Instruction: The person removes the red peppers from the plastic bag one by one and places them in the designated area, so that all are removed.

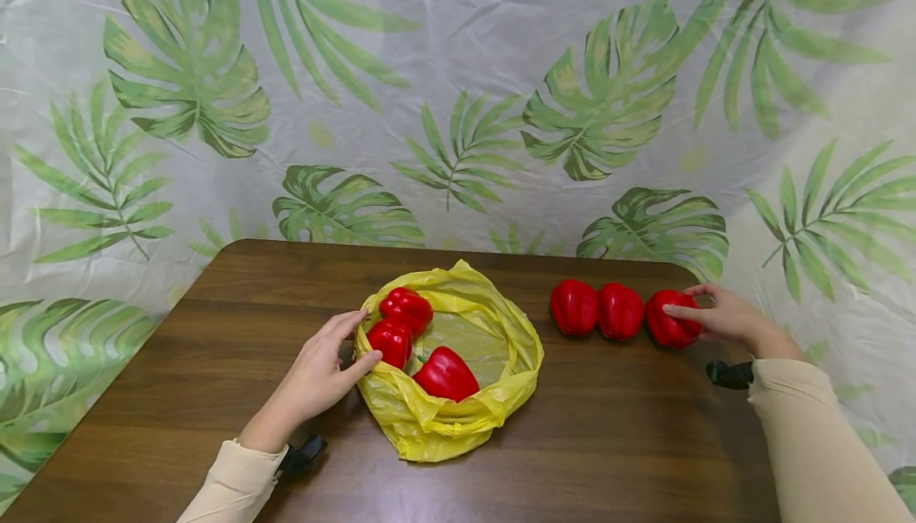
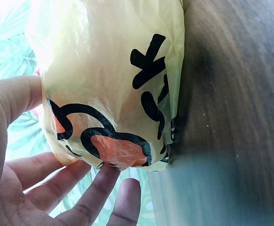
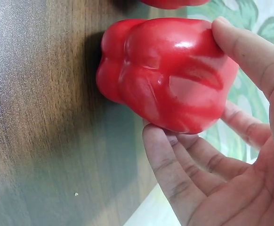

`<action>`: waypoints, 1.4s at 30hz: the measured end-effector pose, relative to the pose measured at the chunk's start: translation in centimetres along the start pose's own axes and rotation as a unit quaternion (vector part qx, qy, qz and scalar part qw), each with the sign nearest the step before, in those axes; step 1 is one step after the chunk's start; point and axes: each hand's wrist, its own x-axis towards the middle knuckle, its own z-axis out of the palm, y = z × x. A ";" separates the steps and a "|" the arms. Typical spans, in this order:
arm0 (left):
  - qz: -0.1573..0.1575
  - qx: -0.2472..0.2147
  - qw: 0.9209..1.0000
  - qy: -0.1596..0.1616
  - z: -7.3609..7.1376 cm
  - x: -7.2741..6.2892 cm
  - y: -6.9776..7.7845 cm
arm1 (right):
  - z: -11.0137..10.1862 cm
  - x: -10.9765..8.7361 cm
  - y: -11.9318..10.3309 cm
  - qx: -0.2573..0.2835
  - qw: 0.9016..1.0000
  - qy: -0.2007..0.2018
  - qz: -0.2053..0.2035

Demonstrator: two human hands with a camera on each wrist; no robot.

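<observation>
A yellow plastic bag [image 1: 458,431] stands with its mouth spread and its rim turned down; three red bell peppers lie inside, one of them at the front [image 1: 447,376]. My left hand [image 1: 318,368] holds the bag's left side, thumb and fingertips at the rim. The left wrist view shows black print on the bag [image 2: 99,61], where some fingertips are hidden behind the plastic. On the right my right hand [image 1: 726,318] grips a red bell pepper [image 3: 170,75] between thumb and fingers, its lobed end close to the tabletop. Two more bell peppers [image 1: 575,308] sit left of it.
The brown wooden table [image 1: 608,443] has rounded back corners. Behind it hangs a pale sheet [image 1: 472,46] printed with green leaves. A dark strap [image 1: 730,374] sits at each wrist, beside beige sleeves. The gripped pepper is near the table's right edge.
</observation>
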 end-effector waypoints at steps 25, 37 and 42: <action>0.003 0.001 1.000 0.002 0.0 0.1 0.0 | 0.6 0.4 -1.0 -0.007 1.000 0.005 -0.014; 0.003 0.001 1.000 0.000 0.0 0.0 0.0 | 0.6 0.3 -1.2 -0.012 1.000 -0.006 -0.009; 0.003 0.001 1.000 0.000 0.0 0.0 0.0 | 0.6 0.3 -1.2 -0.014 1.000 -0.008 -0.009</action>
